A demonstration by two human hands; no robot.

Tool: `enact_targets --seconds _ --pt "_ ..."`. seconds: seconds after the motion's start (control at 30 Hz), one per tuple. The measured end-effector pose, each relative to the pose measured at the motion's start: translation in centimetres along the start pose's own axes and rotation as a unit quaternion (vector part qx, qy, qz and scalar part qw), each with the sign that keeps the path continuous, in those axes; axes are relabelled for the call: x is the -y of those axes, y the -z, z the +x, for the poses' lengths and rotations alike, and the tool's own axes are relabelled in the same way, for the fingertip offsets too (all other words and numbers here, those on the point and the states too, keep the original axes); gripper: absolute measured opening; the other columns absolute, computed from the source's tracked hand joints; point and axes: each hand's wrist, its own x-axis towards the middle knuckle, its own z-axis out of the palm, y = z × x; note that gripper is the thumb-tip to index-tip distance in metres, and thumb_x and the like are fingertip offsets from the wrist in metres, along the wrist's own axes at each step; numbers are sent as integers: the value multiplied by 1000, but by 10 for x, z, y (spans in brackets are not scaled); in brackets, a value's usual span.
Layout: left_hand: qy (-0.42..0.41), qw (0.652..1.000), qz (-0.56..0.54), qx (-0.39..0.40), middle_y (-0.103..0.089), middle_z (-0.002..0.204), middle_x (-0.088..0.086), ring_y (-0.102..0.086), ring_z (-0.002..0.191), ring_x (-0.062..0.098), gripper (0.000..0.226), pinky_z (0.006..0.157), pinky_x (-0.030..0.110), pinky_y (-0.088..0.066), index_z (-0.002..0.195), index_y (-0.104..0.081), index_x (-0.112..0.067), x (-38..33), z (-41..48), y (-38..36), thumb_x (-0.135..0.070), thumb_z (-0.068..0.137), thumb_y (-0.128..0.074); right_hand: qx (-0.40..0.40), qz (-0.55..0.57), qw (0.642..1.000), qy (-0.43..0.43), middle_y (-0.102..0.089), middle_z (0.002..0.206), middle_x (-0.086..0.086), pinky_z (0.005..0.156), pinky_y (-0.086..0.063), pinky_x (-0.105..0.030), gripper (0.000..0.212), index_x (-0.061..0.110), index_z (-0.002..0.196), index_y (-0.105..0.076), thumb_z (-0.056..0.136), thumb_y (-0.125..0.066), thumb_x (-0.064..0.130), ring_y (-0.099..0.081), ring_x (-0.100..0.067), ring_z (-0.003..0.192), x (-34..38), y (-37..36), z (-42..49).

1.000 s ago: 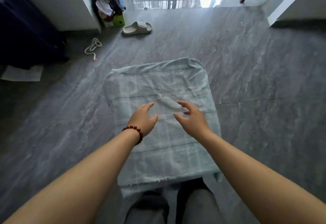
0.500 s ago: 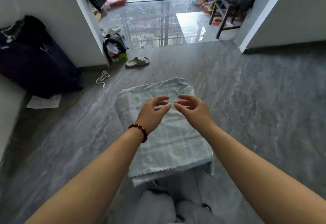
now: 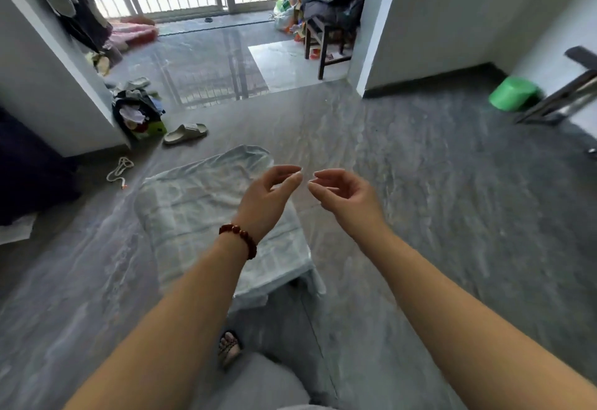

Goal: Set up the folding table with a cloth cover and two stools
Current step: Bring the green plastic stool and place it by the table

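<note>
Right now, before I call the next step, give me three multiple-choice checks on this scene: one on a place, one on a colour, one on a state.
1. Where does the beige rubber slide sandal lie?
A. on the grey floor, beyond the pale checked cloth that covers the low table
B. on that cloth
C. against the right wall

2. What colour is the round plastic object by the right wall?
A. red
B. green
C. blue

3. What are the left hand and the right hand doing?
A. both grip the cloth
B. the left presses the cloth flat
C. both are up in the air, fingers loosely curled, holding nothing

Answers: A, the sandal sits on bare floor past the cloth's far left corner; B, it is bright green; C, no finger touches the cloth.
</note>
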Motion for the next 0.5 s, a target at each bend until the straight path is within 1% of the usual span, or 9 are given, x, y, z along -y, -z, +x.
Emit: enact_targets --seconds 0.03,0.13,0.17,0.27,0.33,0.4,0.5 --pt "-3 1000 -7 5 -65 104 -11 -60 102 7 18 86 20 -47 106 -64 -26 -4 -6 -16 -33 91 -57 -10 4 1000 2 -71 87 11 70 -52 -20 14 28 89 -68 78 -76 24 -68 -2 79 -1 16 -8" --pt "-11 999 -3 30 -65 102 -11 -59 99 4 21 74 15 -43 108 -65 -22 -14 -23 -65 -32 92 -56 -41 26 999 1 -71 84 10 69 -51 -18 15 23 91 -68 79 -76 23 -67 -1 77 -4 62 -34" --pt "-14 999 0 42 -65 103 -10 -59 98 3 21 73 14 -42 108 -65 -21 -18 -28 -81 -31 92 -55 -51 33 998 2 -70 83 10 69 -51 -18 14 22 91 -68 79 -76 22 -66 0 76 -7 76 -41" --pt "-17 997 4 69 -66 102 -8 -60 98 5 18 77 16 -44 105 -65 -22 -23 -37 -121 -31 91 -57 -84 43 996 -7 -69 82 11 70 -52 -21 12 26 88 -68 79 -76 24 -65 0 77 -15 114 -61" --pt "-15 996 13 84 -67 102 -10 -61 98 4 18 72 16 -42 104 -66 -23 -28 -41 -144 -32 91 -56 -109 58 992 -13 -69 82 11 71 -51 -22 12 27 86 -67 79 -75 22 -65 0 77 -21 135 -71" --pt "-12 994 26 105 -67 102 -11 -61 98 4 19 70 15 -40 104 -66 -25 -34 -43 -165 -34 91 -56 -132 76 988 -18 -69 80 11 69 -52 -22 12 25 86 -67 79 -75 19 -64 2 74 -25 155 -81" --pt "-13 989 42 141 -66 101 -13 -61 99 4 18 72 15 -42 104 -66 -27 -39 -40 -193 -35 90 -57 -170 101 980 -24 -66 76 9 71 -53 -21 12 20 88 -67 80 -74 15 -61 3 69 -30 178 -88"
